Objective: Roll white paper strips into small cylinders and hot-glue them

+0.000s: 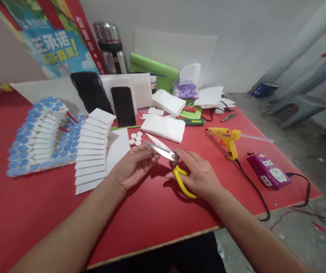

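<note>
My right hand [198, 172] is closed on the yellow-handled scissors [182, 182], whose blades stand apart and point up and left. Beside the blades, my left hand [137, 163] has its fingers bent together near the tips; what they hold, if anything, is too small to tell. Several small white round pieces [136, 138] lie just behind my left hand. Behind the scissors is a stack of white sheets [163, 127]. To the left, white panels [91, 159] stand in a stepped, curved row next to a model with blue-and-white round pieces [21, 155].
A yellow glue gun [228, 140] and a purple power socket [269, 172] with cords lie on the right of the red table [140, 227]. Two phones [123, 106], a steel flask [110, 47], a green cutter [194, 122] and a tissue pack [188, 91] are at the back.
</note>
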The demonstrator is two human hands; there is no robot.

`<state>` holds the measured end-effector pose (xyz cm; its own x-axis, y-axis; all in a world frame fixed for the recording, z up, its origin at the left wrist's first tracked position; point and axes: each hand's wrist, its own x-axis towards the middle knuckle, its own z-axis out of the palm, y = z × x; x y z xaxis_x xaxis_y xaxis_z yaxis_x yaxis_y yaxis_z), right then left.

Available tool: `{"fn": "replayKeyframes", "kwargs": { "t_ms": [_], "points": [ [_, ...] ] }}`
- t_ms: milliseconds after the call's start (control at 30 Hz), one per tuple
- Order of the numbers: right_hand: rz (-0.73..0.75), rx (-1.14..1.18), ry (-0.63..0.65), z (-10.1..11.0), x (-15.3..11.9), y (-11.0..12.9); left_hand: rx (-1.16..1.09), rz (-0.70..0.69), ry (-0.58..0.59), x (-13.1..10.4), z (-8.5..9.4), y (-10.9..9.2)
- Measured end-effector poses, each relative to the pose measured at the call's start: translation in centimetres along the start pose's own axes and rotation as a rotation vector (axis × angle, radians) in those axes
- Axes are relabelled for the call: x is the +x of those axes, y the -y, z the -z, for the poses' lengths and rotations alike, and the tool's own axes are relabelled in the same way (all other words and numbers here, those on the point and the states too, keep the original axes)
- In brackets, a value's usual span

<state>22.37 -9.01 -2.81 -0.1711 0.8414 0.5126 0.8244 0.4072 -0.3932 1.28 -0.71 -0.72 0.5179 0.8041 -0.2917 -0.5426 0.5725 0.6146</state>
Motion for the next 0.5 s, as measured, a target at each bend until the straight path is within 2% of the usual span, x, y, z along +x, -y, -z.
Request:
{"fn": "replayKeyframes", "kwargs": {
  "t_ms": [267, 400, 500],
  "points": [
    [-0.026, 0.039, -0.021, -0.2, -0.2, -0.1, 0.016, 0.03, 0.008, -0.2, -0.5, -0.3],
    [-0.175, 0.054, -0.157, 0.4, 0.4, -0.2, 0.012, 0.035, -0.029, -0.5, -0.7, -0.6],
    [-0.291, 0.011, -0.239, 1.1, 0.8, -0.4, 0.006, 0.022, -0.005, -0.5, -0.6, -0.6]
  ]
}}
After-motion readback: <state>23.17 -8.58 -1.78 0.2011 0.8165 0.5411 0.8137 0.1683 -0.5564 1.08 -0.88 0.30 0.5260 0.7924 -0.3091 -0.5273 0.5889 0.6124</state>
